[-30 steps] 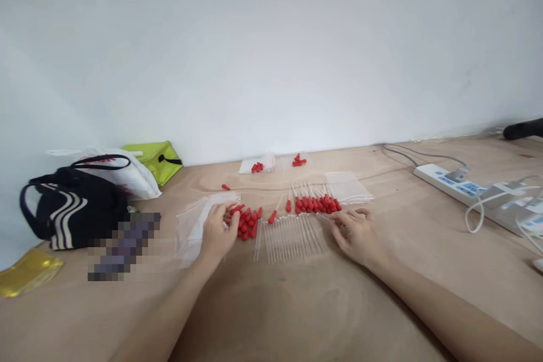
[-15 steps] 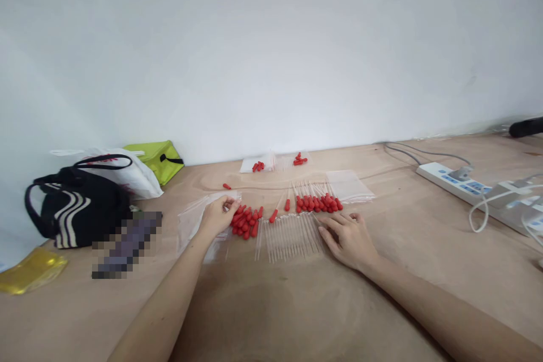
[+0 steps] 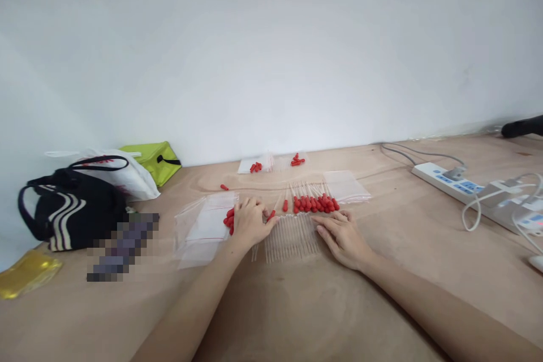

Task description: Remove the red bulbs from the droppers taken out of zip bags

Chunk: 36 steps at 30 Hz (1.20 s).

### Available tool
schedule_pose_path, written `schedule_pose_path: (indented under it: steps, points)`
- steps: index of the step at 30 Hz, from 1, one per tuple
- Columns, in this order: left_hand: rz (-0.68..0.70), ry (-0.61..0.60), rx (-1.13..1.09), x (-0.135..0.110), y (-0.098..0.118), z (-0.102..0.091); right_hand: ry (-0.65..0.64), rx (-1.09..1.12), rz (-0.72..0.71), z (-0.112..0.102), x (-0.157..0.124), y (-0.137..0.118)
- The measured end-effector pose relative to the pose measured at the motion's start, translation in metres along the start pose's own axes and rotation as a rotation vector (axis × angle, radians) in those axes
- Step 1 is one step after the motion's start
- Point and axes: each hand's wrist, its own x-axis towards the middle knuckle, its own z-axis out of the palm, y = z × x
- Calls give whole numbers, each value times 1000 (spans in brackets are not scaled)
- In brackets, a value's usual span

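Note:
My left hand (image 3: 251, 222) hangs over the right side of a pile of red rubber dropper bulbs (image 3: 229, 219). Its thumb is apart from the fingers, close to a red-bulbed glass dropper (image 3: 271, 215); I cannot see contact. My right hand (image 3: 344, 238) rests at the right end of a row of thin glass tubes (image 3: 292, 237), fingers loosely bent and thumb apart, fingertips at the last tubes. Behind the row lie several droppers fitted with red bulbs (image 3: 314, 203), glass pointing away from me. A single bulbed dropper (image 3: 285, 205) lies left of that group.
Clear zip bags lie at left (image 3: 207, 220) and right (image 3: 347, 185). Two small bags with red bulbs (image 3: 255, 167) lie near the wall; a loose bulb (image 3: 224, 187) is nearer. A black bag (image 3: 85, 209) stands left, a power strip (image 3: 445, 180) with cables right.
My left hand has moved right from the left edge of the bulb pile to beside the single dropper, now covering part of the pile. The right hand stays at the tubes' right end.

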Motion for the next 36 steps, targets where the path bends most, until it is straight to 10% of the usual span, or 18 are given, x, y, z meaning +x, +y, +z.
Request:
schedule_pose_path:
  steps: [8,13,22,36]
  points:
    - [-142,229,70,-10,1,-1,106,-5,9,2,0,2]
    - [118,426,-52,-36,-3,-3,299,-52,-12,4,1,5]
    - [427,448,-175,-62,13,2,216,-157,-347,-5,1,-20]
    - [552,432,-159,-64,14,5,214,6,-399,2,-1,-27]
